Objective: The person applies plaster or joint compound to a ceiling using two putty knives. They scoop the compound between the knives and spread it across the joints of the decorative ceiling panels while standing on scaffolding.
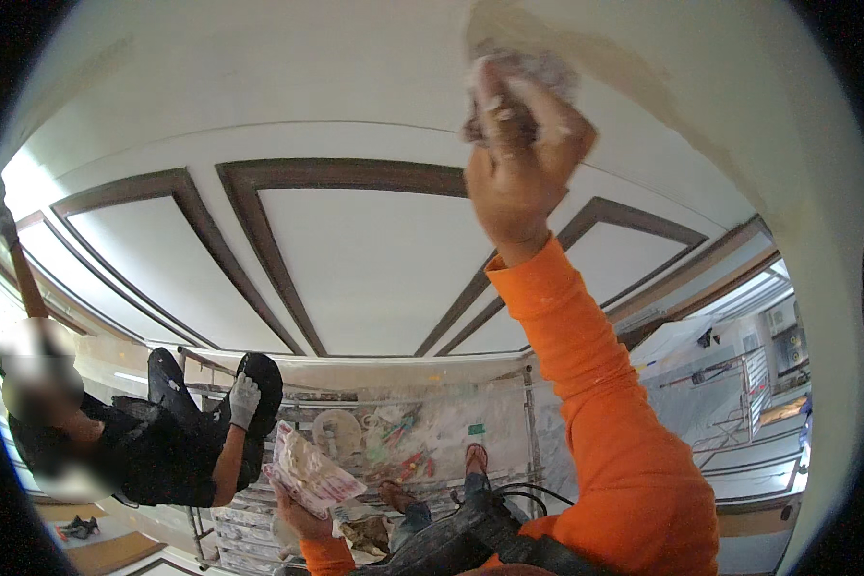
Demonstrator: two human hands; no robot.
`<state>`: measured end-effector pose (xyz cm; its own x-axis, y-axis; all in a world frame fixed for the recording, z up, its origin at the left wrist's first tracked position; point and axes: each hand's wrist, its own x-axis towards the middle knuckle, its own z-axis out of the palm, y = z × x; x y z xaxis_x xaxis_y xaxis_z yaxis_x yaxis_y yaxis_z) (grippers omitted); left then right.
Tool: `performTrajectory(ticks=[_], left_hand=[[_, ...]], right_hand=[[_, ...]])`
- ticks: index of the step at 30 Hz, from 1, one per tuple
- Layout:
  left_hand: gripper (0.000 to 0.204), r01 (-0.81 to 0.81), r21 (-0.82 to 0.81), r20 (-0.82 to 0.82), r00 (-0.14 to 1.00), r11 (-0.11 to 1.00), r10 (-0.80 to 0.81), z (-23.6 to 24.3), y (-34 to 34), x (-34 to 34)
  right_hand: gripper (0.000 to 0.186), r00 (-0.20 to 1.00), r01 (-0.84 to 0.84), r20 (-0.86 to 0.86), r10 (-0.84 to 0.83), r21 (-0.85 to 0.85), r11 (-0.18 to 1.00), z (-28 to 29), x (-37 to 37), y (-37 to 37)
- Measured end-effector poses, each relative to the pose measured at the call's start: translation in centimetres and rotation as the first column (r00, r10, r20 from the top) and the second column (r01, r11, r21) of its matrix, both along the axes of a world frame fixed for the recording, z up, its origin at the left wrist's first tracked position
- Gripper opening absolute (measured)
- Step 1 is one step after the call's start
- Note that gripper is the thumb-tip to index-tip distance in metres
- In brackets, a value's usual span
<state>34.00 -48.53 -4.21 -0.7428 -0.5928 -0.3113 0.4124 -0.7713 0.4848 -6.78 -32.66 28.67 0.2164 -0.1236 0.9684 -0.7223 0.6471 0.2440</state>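
My right hand [520, 163] is raised in its orange sleeve. Its fingers are closed on a crumpled greyish-purple rag [547, 72], held against the pale upper surface [355, 67]; motion blurs them, so the rag's exact kind is unclear. A tan smear [624, 62] spreads across that surface just right of the rag. Low down, my left hand [302, 520] grips the lower edge of a plastic bag [315, 470] with red markings. Off-white paste shows on it. My left fingers are partly hidden beneath the bag.
To the left sits a co-worker in black [154, 451], one gloved hand [245, 398] on a knee and the other arm raised. Dark-framed white panels [365, 259] line the wall. Below are a slatted scaffold platform [245, 533], a round bucket [336, 432] and strewn litter [394, 427].
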Motion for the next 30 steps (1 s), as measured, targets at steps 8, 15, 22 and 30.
performTrajectory(ticks=[8,15,22,30], left_hand=[[0.056,-0.043,0.125,0.024,0.999,0.991,0.04,-1.5,-0.5,0.6],[0.054,-0.123,0.148,0.017,0.992,0.981,0.122,-2.5,-0.9,1.9],[0.053,-0.178,0.176,-0.031,0.982,0.968,0.187,-2.1,-0.7,1.7],[0.05,-0.243,0.187,-0.067,0.964,0.952,0.259,-0.3,-0.6,1.7]], right_hand=[[0.045,1.0,-0.018,0.022,0.016,0.122,0.992,-1.7,-1.6,-5.8],[0.024,0.965,0.085,-0.255,-0.06,0.085,0.993,1.4,-1.1,-9.3],[0.02,0.998,0.064,-0.008,-0.066,0.397,0.916,-2.9,-4.1,-11.2],[0.024,0.962,0.032,-0.243,0.127,0.559,0.828,2.8,2.8,-17.2]])
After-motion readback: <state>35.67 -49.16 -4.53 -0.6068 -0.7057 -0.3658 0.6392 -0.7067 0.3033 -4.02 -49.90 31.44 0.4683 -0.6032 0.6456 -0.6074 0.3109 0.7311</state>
